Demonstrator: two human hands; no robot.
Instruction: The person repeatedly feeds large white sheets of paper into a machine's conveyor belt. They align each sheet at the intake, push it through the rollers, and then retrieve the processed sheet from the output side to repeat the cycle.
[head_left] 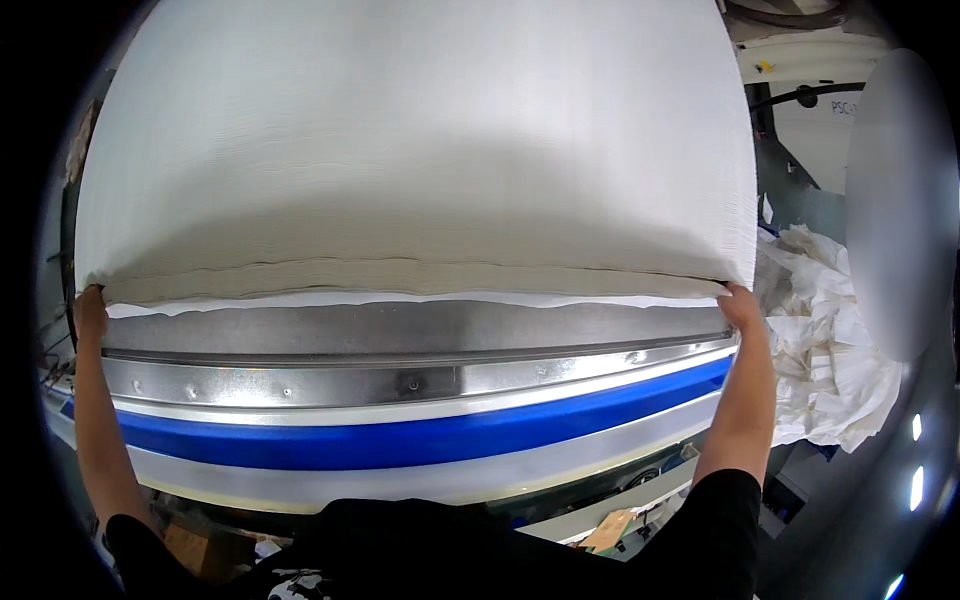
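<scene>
white sheet (415, 150) spread wide and flat over the feed surface of a big machine, filling most of the view, near hem just behind the metal rail (400, 383). left hand (90, 312) pinches the sheet's near left corner, fingers curled on the edge. right hand (741, 305) clamps the near right corner the same way, arms stretched wide apart. below the rail, a blue band (400, 440) runs across the machine front. heap of crumpled white linen (830, 350) sits to the right, just beside the right forearm. black sleeves at lower edge
</scene>
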